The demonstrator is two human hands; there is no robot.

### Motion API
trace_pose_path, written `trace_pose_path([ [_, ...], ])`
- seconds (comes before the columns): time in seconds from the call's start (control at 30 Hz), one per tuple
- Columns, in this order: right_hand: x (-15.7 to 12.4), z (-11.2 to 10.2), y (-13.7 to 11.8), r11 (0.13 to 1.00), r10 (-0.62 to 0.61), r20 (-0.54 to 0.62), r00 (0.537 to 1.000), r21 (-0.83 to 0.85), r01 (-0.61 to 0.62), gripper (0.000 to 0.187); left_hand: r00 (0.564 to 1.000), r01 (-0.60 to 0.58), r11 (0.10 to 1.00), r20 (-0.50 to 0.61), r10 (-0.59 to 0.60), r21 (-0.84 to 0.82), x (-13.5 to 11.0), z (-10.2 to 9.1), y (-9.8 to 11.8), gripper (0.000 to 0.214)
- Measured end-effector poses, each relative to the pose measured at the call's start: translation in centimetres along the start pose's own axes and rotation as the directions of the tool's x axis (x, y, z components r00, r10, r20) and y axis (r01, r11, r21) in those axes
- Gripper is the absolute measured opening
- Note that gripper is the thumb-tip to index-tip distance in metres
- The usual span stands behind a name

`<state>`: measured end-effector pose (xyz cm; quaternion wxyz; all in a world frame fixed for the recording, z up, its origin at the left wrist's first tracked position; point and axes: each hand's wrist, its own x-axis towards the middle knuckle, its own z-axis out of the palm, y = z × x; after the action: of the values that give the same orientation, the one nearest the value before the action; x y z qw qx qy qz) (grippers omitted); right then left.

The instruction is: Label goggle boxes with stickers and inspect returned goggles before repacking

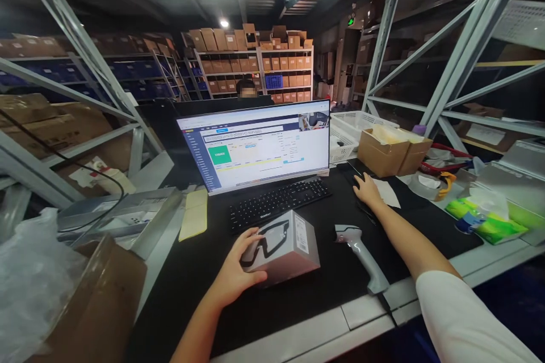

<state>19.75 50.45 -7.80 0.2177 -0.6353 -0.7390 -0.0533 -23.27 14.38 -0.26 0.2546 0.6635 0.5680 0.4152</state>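
Observation:
A white box [279, 255] with a black frame-like picture on top and a barcode label on its side sits on the black mat before the keyboard. My left hand [238, 264] grips its left end, fingers on top and thumb along the near side. Farther right, my right hand [368, 190] rests over a dark computer mouse [365, 211], which the palm mostly hides. Between my hands lies a grey barcode scanner [361, 258], touched by neither. The black keyboard [279, 204] stands below a lit monitor [259, 147].
At left, a cardboard box [100, 295] holds clear plastic wrap, near a yellow pad [193, 214]. Cardboard boxes [383, 150], a white basket [343, 144], a tape dispenser [430, 184] and a green tissue pack [485, 218] stand right. A person [246, 89] is behind the monitor.

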Motion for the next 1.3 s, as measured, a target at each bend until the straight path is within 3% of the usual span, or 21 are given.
trace_pose_path([
  [0.4, 0.4, 2.3, 1.4, 1.0, -0.007, -0.06, 0.998, 0.015, 0.008, 0.048, 0.997, 0.062, 0.998, 0.049, -0.062, 0.009, -0.1, 0.2, 0.1, 0.082],
  [1.3, 0.3, 2.4, 1.4, 0.999, -0.005, -0.088, 0.996, 0.048, 0.009, 0.047, 0.992, 0.082, 0.996, 0.093, -0.084, 0.023, -0.2, 0.2, -0.6, 0.081],
])
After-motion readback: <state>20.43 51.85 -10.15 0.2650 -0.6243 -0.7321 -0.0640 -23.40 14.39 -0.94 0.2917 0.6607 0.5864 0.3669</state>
